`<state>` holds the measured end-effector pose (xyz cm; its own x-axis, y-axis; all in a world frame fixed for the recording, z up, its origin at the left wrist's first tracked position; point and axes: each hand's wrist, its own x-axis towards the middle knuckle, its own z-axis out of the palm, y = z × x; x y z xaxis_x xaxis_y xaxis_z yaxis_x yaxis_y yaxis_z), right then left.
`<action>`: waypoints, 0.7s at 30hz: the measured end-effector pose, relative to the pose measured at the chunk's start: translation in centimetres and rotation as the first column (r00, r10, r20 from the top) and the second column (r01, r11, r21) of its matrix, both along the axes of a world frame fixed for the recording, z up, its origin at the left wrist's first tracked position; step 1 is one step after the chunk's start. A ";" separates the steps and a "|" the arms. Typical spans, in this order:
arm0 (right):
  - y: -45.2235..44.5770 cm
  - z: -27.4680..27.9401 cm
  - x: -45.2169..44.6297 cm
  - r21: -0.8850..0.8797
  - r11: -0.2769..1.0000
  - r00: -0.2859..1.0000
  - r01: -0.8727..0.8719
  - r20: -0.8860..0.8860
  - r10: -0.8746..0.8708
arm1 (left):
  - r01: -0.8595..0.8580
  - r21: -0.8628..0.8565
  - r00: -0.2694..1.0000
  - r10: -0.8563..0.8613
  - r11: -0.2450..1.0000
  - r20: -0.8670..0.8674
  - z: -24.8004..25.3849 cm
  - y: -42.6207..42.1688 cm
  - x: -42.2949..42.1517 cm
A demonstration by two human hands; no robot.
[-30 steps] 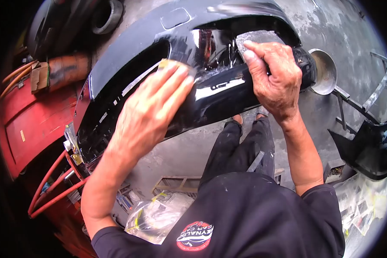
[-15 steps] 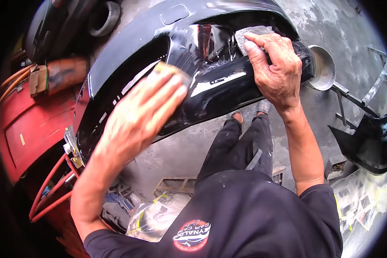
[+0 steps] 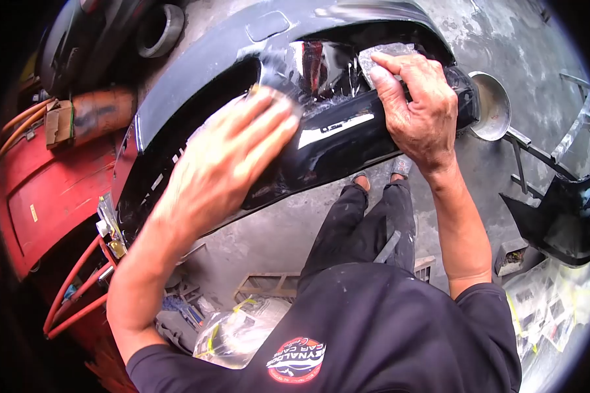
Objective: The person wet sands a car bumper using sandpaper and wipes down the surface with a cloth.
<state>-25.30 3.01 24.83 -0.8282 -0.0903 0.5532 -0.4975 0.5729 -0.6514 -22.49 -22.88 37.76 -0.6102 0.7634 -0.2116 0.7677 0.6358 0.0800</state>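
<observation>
My left hand [image 3: 219, 157] motion-blurred; small tan pad [image 3: 254, 88] mostly covered by my fingers, outline smeared. My right hand [image 3: 421, 108] hides part of translucent grey sheet [image 3: 372, 57]. Curved black bumper [image 3: 328, 154] cut off at top. Round metal bowl [image 3: 496, 110] partly hidden.

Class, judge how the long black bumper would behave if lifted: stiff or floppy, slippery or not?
The bumper would probably flex a little, given its long, thin-looking curve. Its glossy, wet-looking lower face may well feel slippery.
</observation>
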 end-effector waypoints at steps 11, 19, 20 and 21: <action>0.0 0.1 0.0 0.009 1.000 1.000 -0.009 0.030 0.009 | 0.008 0.004 1.000 -0.008 1.000 -0.016 -0.7 -0.1 -0.6; 0.1 -0.2 0.0 -0.015 1.000 1.000 0.002 0.023 -0.002 | -0.099 -0.002 0.995 0.099 0.995 0.017 1.0 -2.3 5.7; 0.1 -0.2 -0.1 -0.012 1.000 1.000 0.005 0.027 -0.004 | -0.126 -0.059 0.992 0.126 0.990 0.007 1.5 -2.9 7.8; 0.1 -0.2 0.0 -0.007 1.000 0.999 0.007 0.032 -0.007 | -0.137 -0.102 0.991 0.135 0.985 -0.023 1.2 -3.4 9.2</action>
<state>-25.30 3.10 24.63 -0.8463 -0.0808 0.5266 -0.4722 0.5715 -0.6712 -13.24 -26.24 38.98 -0.7108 0.6475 -0.2748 0.6740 0.7387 -0.0028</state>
